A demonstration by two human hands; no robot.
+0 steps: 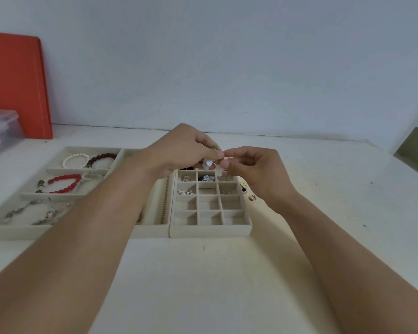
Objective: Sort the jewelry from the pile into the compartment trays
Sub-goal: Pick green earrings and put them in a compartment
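Note:
Both hands meet above the far end of the grid tray. My left hand pinches a small jewelry piece with a green bead and white flower-shaped parts. My right hand pinches the same piece from the right side. The grid tray holds small earrings in its far cells; its near cells hold nothing. A few loose pieces lie on the table right of the tray. To the left, a bracelet tray holds a pearl bracelet, a dark red bracelet, a bright red bracelet and silver chains.
Between the two trays sits a long-slot tray with a chain in it, partly hidden by my left forearm. An orange board leans on the wall at far left, with a clear plastic box in front of it. A shelf edge shows far right.

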